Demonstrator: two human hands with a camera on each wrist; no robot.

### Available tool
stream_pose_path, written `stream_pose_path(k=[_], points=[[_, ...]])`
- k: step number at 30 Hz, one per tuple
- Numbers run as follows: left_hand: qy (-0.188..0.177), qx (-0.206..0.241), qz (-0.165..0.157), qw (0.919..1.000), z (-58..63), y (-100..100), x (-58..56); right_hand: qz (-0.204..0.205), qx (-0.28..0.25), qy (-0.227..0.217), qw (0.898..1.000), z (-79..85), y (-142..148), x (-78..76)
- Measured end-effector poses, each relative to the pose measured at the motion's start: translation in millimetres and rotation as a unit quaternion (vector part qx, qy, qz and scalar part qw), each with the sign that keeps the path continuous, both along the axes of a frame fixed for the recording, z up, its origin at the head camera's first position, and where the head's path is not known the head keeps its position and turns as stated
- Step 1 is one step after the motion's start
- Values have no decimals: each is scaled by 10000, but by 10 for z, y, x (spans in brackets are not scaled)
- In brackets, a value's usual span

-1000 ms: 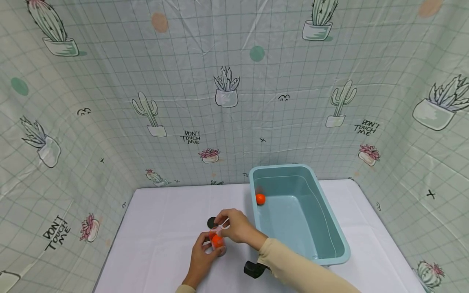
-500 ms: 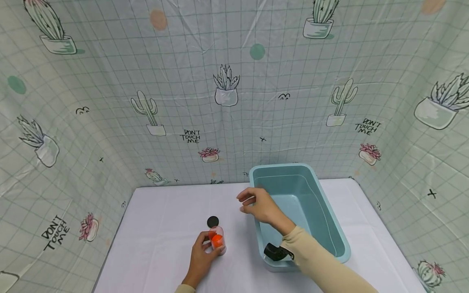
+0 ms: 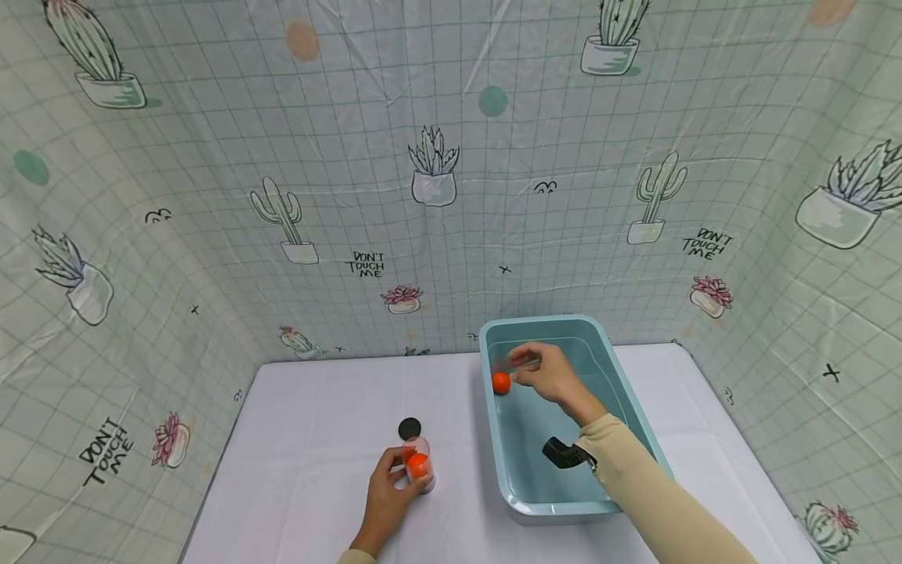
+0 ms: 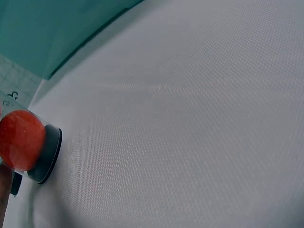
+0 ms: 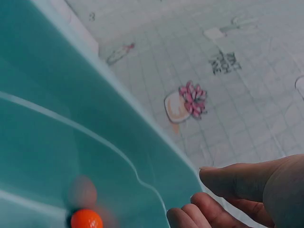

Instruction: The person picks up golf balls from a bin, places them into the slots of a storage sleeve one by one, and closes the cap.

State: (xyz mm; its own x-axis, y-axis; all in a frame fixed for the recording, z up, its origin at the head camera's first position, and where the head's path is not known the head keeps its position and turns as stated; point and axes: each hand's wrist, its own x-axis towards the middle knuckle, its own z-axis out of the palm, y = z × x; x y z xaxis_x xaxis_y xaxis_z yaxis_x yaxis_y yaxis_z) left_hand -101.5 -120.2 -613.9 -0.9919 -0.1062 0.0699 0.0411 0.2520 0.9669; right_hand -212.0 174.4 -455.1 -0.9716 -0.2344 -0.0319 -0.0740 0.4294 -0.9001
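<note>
My left hand (image 3: pixel 390 486) grips a clear cylindrical container (image 3: pixel 421 445) on the white table. Orange balls (image 3: pixel 418 465) show through its wall. In the left wrist view, one red-orange ball (image 4: pixel 21 140) sits against the container's dark end (image 4: pixel 47 154). Just beyond the container lies a black disc (image 3: pixel 409 428). My right hand (image 3: pixel 550 374) is over the blue-green bin (image 3: pixel 557 423), fingers loosely bent around nothing. An orange ball (image 3: pixel 501 383) rests inside, by the bin's left wall, close to the right fingertips; the right wrist view shows that ball (image 5: pixel 87 219) below the hand.
The bin's raised left rim (image 3: pixel 492 423) stands between my two hands. A black wrist device (image 3: pixel 566 453) hangs under the right forearm. Behind the white table (image 3: pixel 317 439) rises a curtain (image 3: pixel 451 251) printed with cacti.
My right hand has moved from the container, rightward and away from me, to over the bin. The left hand keeps its hold on the container.
</note>
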Motion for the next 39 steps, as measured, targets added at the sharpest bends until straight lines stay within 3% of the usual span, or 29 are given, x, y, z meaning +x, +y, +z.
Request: stream_pose_path(k=[14,24,39], points=[[-55,-82,1,10000,1,-26,-13,-358,450,-467,9973,-181,159,-318],[-173,-32,-18,9998,28,-26,29,-250,212,-937,9951,-387,160,-491],[-169,-51,-76,9998,61,6,26,-131,251,-1188,9925,-640,67,-674]])
